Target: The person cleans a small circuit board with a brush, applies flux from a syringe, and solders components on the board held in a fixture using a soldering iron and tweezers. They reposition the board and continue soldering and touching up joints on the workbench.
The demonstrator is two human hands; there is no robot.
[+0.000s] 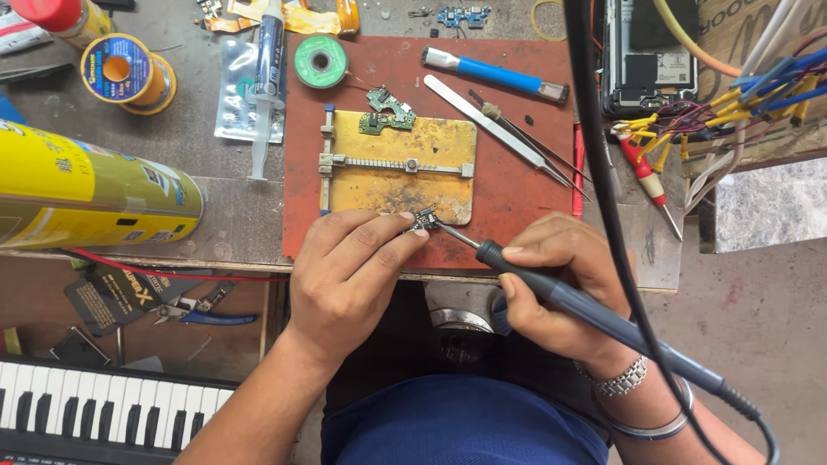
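Two hands meet at the near edge of a rust-red mat (517, 185) on a cluttered surface (220, 228). The left hand (349, 275) has its thumb and forefinger closed in a pinch on a small dark circuit board (421, 220), holding it down just off the lower right corner of a brass-coloured board clamp (401, 164). The right hand (551, 288) is wrapped shut around a soldering iron (594, 314), gripped like a pen, with a grey handle whose cord trails back past a metal wristband. The iron's thin tip (452, 236) touches, or very nearly touches, the right edge of the small board; which of the two is too fine to tell.

By my reading, the step in hand is soldering or reheating a joint on that small board, with the pinch serving as the only fixture. No solder wire is visibly fed at the tip. The move from here seems to call for a still left hand, since the fingertips sit close to the hot tip, and for a light, brief contact so that the little board is not pushed out of the pinch.

Another green circuit board (386, 112) lies at the clamp's top edge. Tweezers (495, 129) and a blue-handled tool (495, 73) lie on the mat, well apart from the hands. A green solder reel (320, 61), a syringe (265, 82) and a large yellow spray can (90, 189) lie to the left.
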